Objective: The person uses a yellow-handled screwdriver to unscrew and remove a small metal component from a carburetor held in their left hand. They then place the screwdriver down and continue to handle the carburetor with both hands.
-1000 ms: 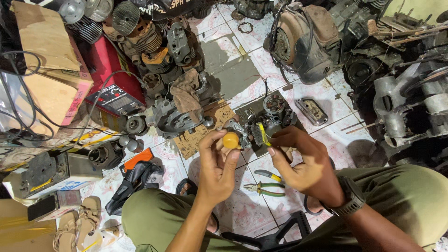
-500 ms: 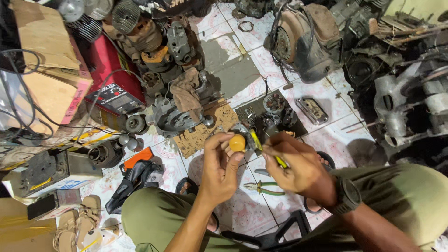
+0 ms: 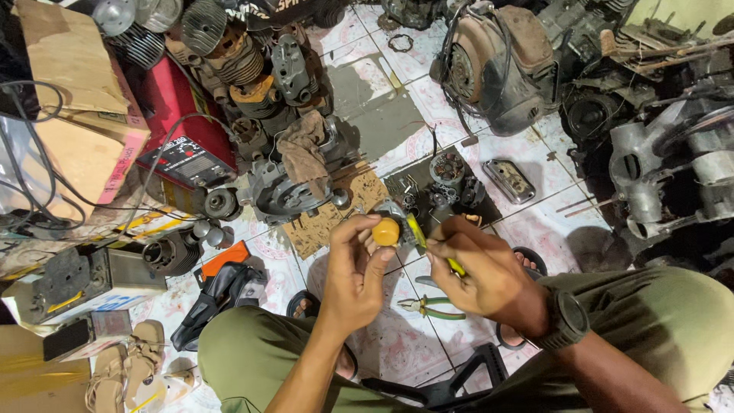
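My left hand (image 3: 357, 269) holds a small metal part with a round orange-yellow cap (image 3: 386, 231) up in front of me. My right hand (image 3: 480, 269) grips a yellow-handled screwdriver (image 3: 430, 243), its tip set against the part beside the cap. A dark watch sits on my right wrist. Both hands hover above my knees in olive trousers, over the tiled floor. Green-and-yellow pliers (image 3: 432, 307) lie on the tiles just below my hands.
Engine cylinders and cases (image 3: 252, 69) crowd the floor ahead, with a rag (image 3: 306, 157) draped on one. A red box-shaped machine (image 3: 180, 126) and cardboard (image 3: 65, 99) stand left. Larger engine blocks (image 3: 673, 160) fill the right. Small parts lie on a dark mat (image 3: 443, 183). Sandals (image 3: 126, 367) lie lower left.
Both hands have stayed close together on the part. The right hand shifted the screwdriver from upright beside the cap to angled down against the part.
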